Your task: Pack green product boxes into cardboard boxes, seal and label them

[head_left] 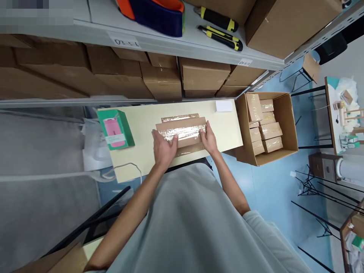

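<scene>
A flat cardboard box [182, 125] with shiny clear tape along it lies on the cream tabletop [145, 121]. My left hand [165, 148] grips its left end, with the thumb on the taped face. Around the right end my right hand [209, 139] is closed, thumb also on the tape. Behind the box shows a taped cardboard strip [180, 118]; I cannot tell whether it belongs to the same box. More cardboard shows along the near side. A green box [127, 129] with a pink panel stands at the table's left, and a white pad [223, 106] lies back right.
An open carton [288, 125] holding several taped boxes stands right of the table. Above the table, a metal shelf [170, 43] carries utility knives [220, 37] and a blue-and-orange tape dispenser [159, 17]. Cardboard boxes [206, 76] fill the shelf below. A cord [125, 165] hangs near the front left.
</scene>
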Action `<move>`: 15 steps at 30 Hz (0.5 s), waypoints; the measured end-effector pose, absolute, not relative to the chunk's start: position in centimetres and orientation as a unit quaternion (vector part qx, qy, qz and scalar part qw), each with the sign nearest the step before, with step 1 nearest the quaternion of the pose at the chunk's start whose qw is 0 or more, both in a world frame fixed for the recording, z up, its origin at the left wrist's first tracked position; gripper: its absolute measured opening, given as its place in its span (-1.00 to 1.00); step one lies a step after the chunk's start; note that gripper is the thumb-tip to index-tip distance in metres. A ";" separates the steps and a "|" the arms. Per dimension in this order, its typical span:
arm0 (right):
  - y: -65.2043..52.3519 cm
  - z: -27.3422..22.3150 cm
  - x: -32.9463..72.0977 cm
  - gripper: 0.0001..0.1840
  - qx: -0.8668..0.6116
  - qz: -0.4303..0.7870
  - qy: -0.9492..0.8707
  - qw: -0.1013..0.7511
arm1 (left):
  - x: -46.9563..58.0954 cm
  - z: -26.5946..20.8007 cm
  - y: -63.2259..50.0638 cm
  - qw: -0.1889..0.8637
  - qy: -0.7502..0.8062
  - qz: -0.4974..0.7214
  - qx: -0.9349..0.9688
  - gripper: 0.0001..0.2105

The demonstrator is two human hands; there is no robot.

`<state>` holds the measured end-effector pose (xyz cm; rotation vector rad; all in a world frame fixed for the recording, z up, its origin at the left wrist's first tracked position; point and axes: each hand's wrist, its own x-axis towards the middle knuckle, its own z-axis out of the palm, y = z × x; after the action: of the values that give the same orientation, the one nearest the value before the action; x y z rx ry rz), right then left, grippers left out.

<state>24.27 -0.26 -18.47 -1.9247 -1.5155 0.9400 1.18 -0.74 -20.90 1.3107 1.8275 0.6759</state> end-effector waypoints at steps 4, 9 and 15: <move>0.9 -19.3 22.3 0.30 -0.763 0.286 -0.546 0.196 | 3.4 -21.1 0.4 0.334 0.746 0.249 0.520 0.37; 1.1 -20.2 20.7 0.38 -0.793 0.225 -0.541 0.164 | 4.1 -22.0 0.5 0.322 0.757 0.266 0.503 0.38; 0.7 -20.5 22.2 0.16 -0.776 0.275 -0.536 0.188 | 2.9 -23.5 0.4 0.353 0.736 0.312 0.486 0.31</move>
<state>22.16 0.74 -20.51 -2.1826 -1.5086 0.7745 2.85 0.45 -23.55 1.2578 1.9035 0.8071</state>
